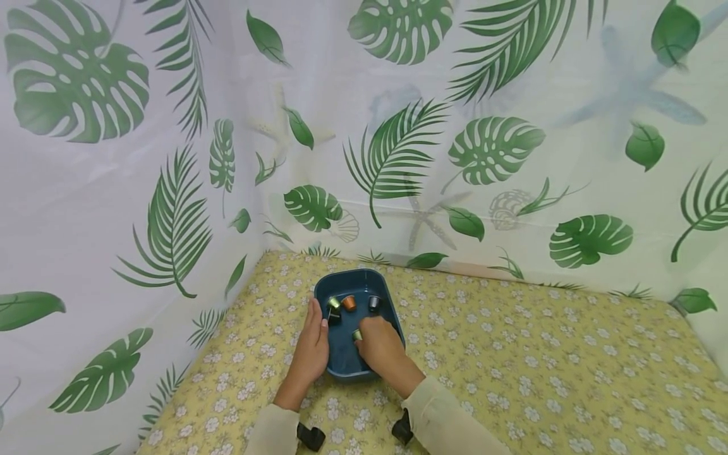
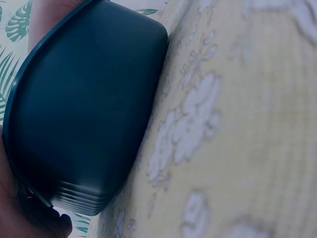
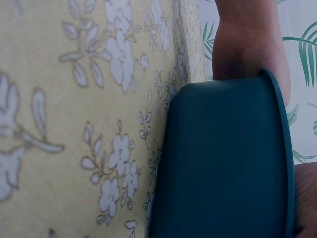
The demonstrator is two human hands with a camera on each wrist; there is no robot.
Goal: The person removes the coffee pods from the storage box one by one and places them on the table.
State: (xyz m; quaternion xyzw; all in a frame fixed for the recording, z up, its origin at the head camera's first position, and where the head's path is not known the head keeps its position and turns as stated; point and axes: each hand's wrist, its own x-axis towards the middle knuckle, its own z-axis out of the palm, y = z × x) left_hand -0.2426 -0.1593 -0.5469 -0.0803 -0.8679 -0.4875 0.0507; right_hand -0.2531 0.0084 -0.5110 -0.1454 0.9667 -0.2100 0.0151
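Observation:
A dark blue plastic tub [image 1: 344, 357] rests on the flowered cloth. My left hand [image 1: 311, 346] holds its left rim, fingers along the outside and thumb at the inner edge. Over the right half of the tub, my right hand [image 1: 382, 347] has its fingers curled and pinches a light green coffee capsule [image 1: 357, 335]. Farther back inside lie another light green capsule [image 1: 333, 304], an orange capsule [image 1: 349, 304], a dark grey capsule [image 1: 373, 304] and a black one [image 1: 335, 318]. Both wrist views show mainly the tub's outer wall [image 2: 94, 99]; its contents are hidden there.
Yellow cloth with white flowers [image 1: 540, 373] covers the surface around the tub. Pale sheets printed with green leaves [image 1: 398, 158] hang behind and on the left. Black wrist mounts [image 1: 311, 436] sit under both sleeves.

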